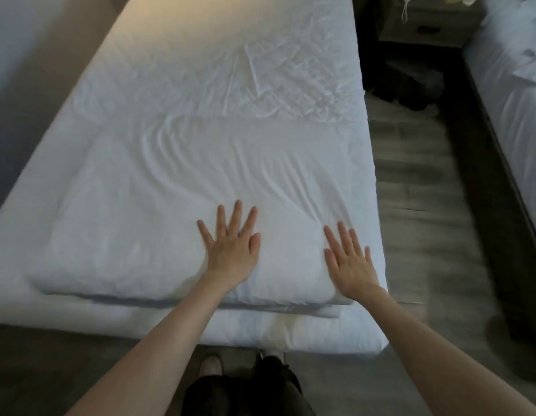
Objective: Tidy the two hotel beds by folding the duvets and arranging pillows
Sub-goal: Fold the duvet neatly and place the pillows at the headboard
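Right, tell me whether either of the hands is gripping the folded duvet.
No, the left hand and right hand both lie flat on the folded duvet, fingers straight and spread.

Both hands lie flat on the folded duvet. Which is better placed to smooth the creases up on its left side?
Left, probably. The left hand lies near the middle of the duvet, closer to those creases; the right hand rests by its right edge, farther away.
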A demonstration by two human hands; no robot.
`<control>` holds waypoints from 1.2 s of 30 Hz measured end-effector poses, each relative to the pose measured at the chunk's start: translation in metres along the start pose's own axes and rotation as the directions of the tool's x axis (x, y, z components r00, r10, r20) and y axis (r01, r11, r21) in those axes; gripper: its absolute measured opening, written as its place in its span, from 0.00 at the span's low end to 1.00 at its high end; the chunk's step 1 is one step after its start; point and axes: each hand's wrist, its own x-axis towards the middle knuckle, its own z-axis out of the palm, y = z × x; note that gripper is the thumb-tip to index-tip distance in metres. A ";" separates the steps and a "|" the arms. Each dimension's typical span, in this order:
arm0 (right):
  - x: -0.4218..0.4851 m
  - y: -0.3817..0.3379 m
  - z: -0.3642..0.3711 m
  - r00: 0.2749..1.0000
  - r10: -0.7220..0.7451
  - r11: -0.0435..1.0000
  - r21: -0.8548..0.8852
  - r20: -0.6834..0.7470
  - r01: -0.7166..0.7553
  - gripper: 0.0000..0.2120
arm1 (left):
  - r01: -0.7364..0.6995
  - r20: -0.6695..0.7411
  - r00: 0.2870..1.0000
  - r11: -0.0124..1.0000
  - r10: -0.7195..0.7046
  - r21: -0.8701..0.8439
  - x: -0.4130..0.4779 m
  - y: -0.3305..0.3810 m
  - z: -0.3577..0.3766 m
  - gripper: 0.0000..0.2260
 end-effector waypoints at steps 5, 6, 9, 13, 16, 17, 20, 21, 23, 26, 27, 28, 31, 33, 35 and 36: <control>-0.016 0.049 -0.023 0.998 0.063 0.998 -0.007 0.015 -0.063 0.23 | -0.084 0.005 0.996 0.996 0.084 0.007 0.003 0.019 -0.001 0.24; -0.013 0.040 -0.032 0.994 0.072 0.996 0.064 -0.080 -0.067 0.22 | -0.095 0.015 0.995 0.995 0.095 -0.019 0.004 0.018 -0.005 0.23; 0.006 -0.001 -0.059 0.965 0.070 0.983 0.181 -0.252 -0.024 0.22 | -0.165 0.035 0.985 0.981 0.169 -0.103 0.005 0.008 -0.023 0.23; 0.038 -0.071 -0.082 0.950 -0.121 0.984 0.092 -0.289 0.154 0.24 | -0.131 -0.034 0.991 0.979 0.127 -0.158 0.007 -0.018 -0.047 0.24; 0.067 -0.130 -0.092 0.917 -0.269 0.960 -0.006 -0.295 0.280 0.25 | -0.056 -0.075 0.996 0.981 0.043 -0.185 0.020 -0.045 -0.067 0.25; 0.078 -0.149 -0.092 0.907 -0.306 0.950 -0.035 -0.290 0.309 0.25 | -0.035 -0.080 0.997 0.982 0.020 -0.186 0.027 -0.055 -0.074 0.26; 0.111 -0.207 -0.088 0.896 -0.363 0.932 -0.107 -0.256 0.347 0.25 | 0.007 -0.097 0.995 0.987 -0.023 -0.162 0.053 -0.085 -0.090 0.26; 0.122 -0.226 -0.084 0.893 -0.378 0.925 -0.130 -0.245 0.356 0.25 | 0.020 -0.102 0.994 0.988 -0.036 -0.155 0.061 -0.096 -0.094 0.26; 0.145 -0.258 -0.074 0.893 -0.391 0.918 -0.161 -0.223 0.362 0.25 | 0.039 -0.110 0.992 0.990 -0.054 -0.134 0.078 -0.116 -0.100 0.27; 0.176 -0.283 -0.058 0.918 -0.334 0.941 -0.137 -0.215 0.310 0.24 | 0.064 -0.093 0.993 0.995 -0.071 -0.077 0.101 -0.138 -0.104 0.27; 0.183 -0.283 -0.054 0.925 -0.304 0.951 -0.119 -0.227 0.284 0.23 | 0.070 -0.079 0.994 0.996 -0.075 -0.059 0.107 -0.141 -0.104 0.27; 0.188 -0.279 -0.051 0.930 -0.281 0.959 -0.114 -0.238 0.260 0.23 | 0.075 -0.067 0.995 0.996 -0.078 -0.044 0.113 -0.142 -0.102 0.27; 0.198 -0.254 -0.049 0.940 -0.219 0.973 -0.135 -0.261 0.189 0.25 | 0.065 -0.038 0.997 0.997 -0.066 -0.032 0.129 -0.128 -0.095 0.26; 0.200 -0.228 -0.051 0.944 -0.152 0.982 -0.150 -0.292 0.112 0.27 | 0.033 -0.005 0.999 0.999 -0.033 -0.040 0.134 -0.110 -0.087 0.26; 0.199 -0.201 -0.052 0.943 -0.073 0.990 -0.137 -0.326 0.029 0.27 | 0.001 0.006 1.000 0.999 0.000 -0.037 0.135 -0.093 -0.076 0.25; 0.198 -0.187 -0.053 0.941 -0.029 0.994 -0.112 -0.338 -0.009 0.28 | -0.009 0.005 1.000 0.999 0.009 -0.035 0.134 -0.086 -0.071 0.25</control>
